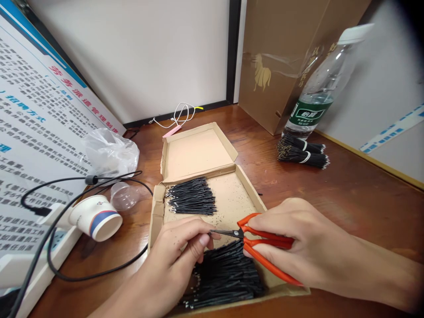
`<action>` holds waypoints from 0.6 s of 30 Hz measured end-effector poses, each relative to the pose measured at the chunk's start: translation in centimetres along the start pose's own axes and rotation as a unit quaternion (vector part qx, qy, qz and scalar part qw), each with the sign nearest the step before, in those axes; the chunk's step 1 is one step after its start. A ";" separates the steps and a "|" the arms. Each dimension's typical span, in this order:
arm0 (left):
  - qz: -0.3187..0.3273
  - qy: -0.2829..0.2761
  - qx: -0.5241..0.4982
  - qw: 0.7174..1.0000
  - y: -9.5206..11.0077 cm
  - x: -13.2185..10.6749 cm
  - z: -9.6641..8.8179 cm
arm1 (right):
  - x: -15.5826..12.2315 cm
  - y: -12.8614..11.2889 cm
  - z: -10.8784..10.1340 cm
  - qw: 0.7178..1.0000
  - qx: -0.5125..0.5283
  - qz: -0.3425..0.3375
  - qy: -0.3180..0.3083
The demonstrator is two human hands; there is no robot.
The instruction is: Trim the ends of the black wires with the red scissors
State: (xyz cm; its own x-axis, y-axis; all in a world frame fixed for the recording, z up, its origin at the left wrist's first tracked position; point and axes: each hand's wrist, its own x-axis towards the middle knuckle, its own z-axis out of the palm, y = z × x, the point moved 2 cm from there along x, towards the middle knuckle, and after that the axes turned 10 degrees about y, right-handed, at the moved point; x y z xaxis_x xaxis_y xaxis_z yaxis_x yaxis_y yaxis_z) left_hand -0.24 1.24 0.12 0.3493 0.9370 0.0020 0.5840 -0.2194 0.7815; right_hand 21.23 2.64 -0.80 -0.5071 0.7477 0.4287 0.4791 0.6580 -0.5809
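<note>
My right hand [298, 243] is wrapped round the red handles of a pair of scissors [238, 233], whose dark narrow blades point left. At the blade tips, my left hand [182, 247] pinches a black wire between thumb and fingers; nearly all of it is hidden by the fingers. Below both hands, a large heap of short black wires [228, 274] with bare silvery ends lies in a shallow cardboard box [243, 187]. A smaller pile of black wires [192, 196] lies in the box's far left part, with dark crumbs scattered beside it.
The box lid [198, 152] is folded back. Two banded wire bundles [303, 152] lie by a water bottle [311, 101] and a tall brown carton [268, 57]. At left are a tipped paper cup [99, 218], a clear plastic cup [124, 196], a plastic bag [114, 152] and a black cable [96, 278].
</note>
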 end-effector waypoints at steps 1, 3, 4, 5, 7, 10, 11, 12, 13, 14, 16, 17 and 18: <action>0.002 0.002 -0.001 1.000 -0.1 -0.1 0.0 | 0.0 0.0 0.0 1.000 0.001 -0.006 0.004; 0.006 0.006 -0.011 1.000 -0.3 -0.2 0.0 | 0.0 0.1 0.0 1.000 0.003 -0.012 0.016; 0.003 0.009 -0.018 1.000 -0.5 -0.3 0.0 | 0.0 0.1 0.0 1.000 0.003 -0.010 0.020; 0.003 0.011 -0.026 1.000 -0.6 -0.3 0.0 | 0.0 0.1 0.0 1.000 0.002 -0.007 0.023; -0.001 0.017 -0.037 0.999 -0.7 -0.3 0.1 | 0.1 0.1 -0.1 1.000 -0.002 0.008 0.020; -0.002 0.026 -0.037 0.999 -0.7 -0.2 0.1 | 0.1 0.1 -0.1 1.000 -0.007 0.029 0.005; -0.003 0.028 -0.035 0.999 -0.6 -0.2 0.1 | 0.1 0.0 0.0 0.999 -0.007 0.034 0.000; -0.004 0.028 -0.033 0.999 -0.6 -0.1 0.1 | 0.1 0.0 0.0 0.999 -0.006 0.038 -0.001; -0.004 0.027 -0.031 0.999 -0.6 -0.1 0.1 | 0.0 0.0 0.1 0.999 -0.005 0.041 -0.002; -0.007 0.026 -0.032 0.999 -0.6 -0.1 0.1 | 0.0 0.0 0.1 0.999 -0.004 0.042 -0.001; -0.007 0.023 -0.029 0.999 -0.6 -0.1 0.1 | -0.2 0.1 0.2 0.999 0.001 0.043 0.004; -0.007 0.023 -0.028 0.999 -0.6 -0.2 0.0 | -0.3 0.1 0.2 0.999 0.004 0.041 0.007; -0.007 0.024 -0.027 0.999 -0.6 -0.2 0.0 | -0.3 0.1 0.3 0.999 0.008 0.039 0.008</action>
State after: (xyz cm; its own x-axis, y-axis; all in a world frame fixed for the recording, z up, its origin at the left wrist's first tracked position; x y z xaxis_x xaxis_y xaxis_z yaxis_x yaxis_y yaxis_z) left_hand -0.62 1.21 -0.36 0.3058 0.9519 0.0192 0.5478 -0.1924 0.8142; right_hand 21.26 2.44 -1.17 -0.4569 0.7979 0.3932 0.5054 0.5966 -0.6234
